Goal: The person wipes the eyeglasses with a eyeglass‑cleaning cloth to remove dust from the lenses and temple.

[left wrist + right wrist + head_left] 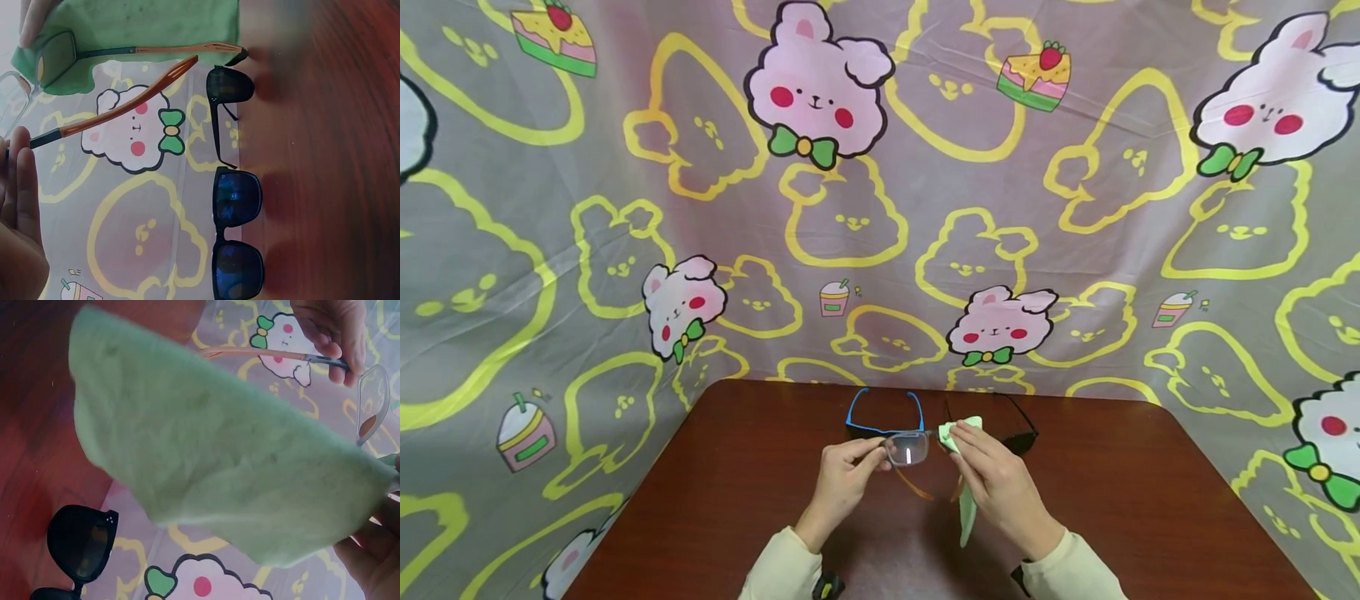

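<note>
A pair of clear-framed eyeglasses [908, 448] with orange-brown temple tips is held up above the table. My left hand [847, 479] pinches it at the hinge end of one side. With my right hand [1000, 479] I hold a pale green cleaning cloth [967, 517] around the other lens. In the left wrist view the cloth [169, 28] lies behind that lens, and both temples [119, 115] point away from the frame. The cloth [212, 437] hangs wide below my right fingers in the right wrist view, hiding part of the glasses.
Blue-framed sunglasses [886, 412] and black sunglasses [1021, 440] stand on the far part of the brown table [737, 475], just beyond my hands. Behind the table hangs a curtain [865, 333] printed with cartoon rabbits.
</note>
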The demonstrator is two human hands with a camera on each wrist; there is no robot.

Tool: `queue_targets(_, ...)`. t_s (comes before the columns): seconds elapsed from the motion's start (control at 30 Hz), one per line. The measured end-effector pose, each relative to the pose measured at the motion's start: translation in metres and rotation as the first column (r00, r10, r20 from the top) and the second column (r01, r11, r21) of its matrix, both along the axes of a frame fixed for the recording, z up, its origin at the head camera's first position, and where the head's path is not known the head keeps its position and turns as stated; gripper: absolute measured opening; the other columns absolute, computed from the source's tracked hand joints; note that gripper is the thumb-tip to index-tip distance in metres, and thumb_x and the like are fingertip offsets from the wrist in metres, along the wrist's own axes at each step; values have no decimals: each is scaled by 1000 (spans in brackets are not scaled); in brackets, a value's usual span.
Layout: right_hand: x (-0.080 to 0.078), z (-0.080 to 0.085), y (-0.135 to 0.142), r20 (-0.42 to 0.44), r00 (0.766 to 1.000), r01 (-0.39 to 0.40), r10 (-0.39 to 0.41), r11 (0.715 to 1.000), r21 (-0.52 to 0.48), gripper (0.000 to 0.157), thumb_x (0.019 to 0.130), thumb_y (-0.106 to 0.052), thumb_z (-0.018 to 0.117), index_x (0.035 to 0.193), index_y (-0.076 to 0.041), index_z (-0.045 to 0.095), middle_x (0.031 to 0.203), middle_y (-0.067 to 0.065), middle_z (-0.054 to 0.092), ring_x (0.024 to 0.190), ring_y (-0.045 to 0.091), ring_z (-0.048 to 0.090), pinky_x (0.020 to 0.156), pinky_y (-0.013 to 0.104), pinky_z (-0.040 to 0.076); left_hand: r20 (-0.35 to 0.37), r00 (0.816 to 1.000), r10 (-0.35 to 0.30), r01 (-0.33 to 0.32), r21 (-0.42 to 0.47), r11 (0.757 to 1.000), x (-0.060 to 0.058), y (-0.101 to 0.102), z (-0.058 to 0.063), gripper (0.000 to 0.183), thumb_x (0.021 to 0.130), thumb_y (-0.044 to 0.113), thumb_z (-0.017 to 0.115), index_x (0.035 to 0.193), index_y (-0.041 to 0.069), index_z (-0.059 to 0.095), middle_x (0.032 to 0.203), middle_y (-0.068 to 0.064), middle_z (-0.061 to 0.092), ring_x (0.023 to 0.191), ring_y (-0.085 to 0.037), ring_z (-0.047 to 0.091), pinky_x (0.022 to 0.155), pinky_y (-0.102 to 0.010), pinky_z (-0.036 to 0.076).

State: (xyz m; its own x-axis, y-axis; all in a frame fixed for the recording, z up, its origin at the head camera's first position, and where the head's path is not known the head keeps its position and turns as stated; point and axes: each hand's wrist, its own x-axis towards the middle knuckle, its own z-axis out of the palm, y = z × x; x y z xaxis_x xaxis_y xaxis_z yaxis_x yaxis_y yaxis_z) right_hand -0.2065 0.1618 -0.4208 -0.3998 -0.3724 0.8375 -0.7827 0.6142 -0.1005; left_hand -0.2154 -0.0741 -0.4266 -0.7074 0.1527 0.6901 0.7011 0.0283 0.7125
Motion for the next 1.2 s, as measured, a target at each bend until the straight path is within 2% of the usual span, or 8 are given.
queue_targets(0.3, 2, 0, -6, -13, 1000, -26, 26, 1000, 1, 28, 95, -18, 59, 113, 1, 67, 117, 13, 64, 111, 30, 58, 99, 31, 40, -21, 1000, 0, 0, 6, 1000, 0, 4, 1, 11, 84, -12, 61, 92, -16, 67, 84, -23, 68, 64, -24, 67, 61, -30, 55)
queue_targets(0.57, 2, 3, -11, -71, 997, -30, 33, 999, 45, 41, 101, -30, 44, 111, 3, 68, 116, 14, 64, 110, 31, 58, 99, 34, 40, -35, 999, 26, -25, 9, 1000, 2, 6, 2, 11, 83, -13, 62, 92, -16, 67, 81, -22, 68, 60, -33, 65, 59, -32, 55)
queue_targets(0.73, 1, 6, -14, -135, 989, -58, 65, 997, 57, 37, 101, -25, 46, 108, 4, 68, 114, 15, 65, 108, 33, 60, 95, 39, 43, -20, 1000, 19, -19, 19, 1000, 2, 8, 2, 12, 84, -13, 61, 93, -17, 67, 81, -22, 68, 61, -34, 65, 58, -39, 55)
queue_targets(0.87, 1, 6, -16, -151, 985, -74, 83, 995, 65, 34, 100, -22, 48, 108, 4, 68, 113, 16, 65, 107, 34, 60, 94, 42, 44, -14, 1000, 20, -20, 23, 1000, 3, 9, 2, 12, 84, -13, 61, 94, -17, 66, 81, -23, 68, 61, -35, 65, 57, -43, 54)
queue_targets(1.2, 3, 7, -17, -143, 984, -90, 103, 991, 97, 38, 101, -26, 45, 110, 2, 68, 114, 14, 65, 108, 32, 60, 92, 44, 45, -3, 999, 42, -42, 12, 999, 5, 9, 2, 12, 83, -12, 62, 94, -16, 67, 79, -21, 68, 60, -35, 65, 58, -39, 55)
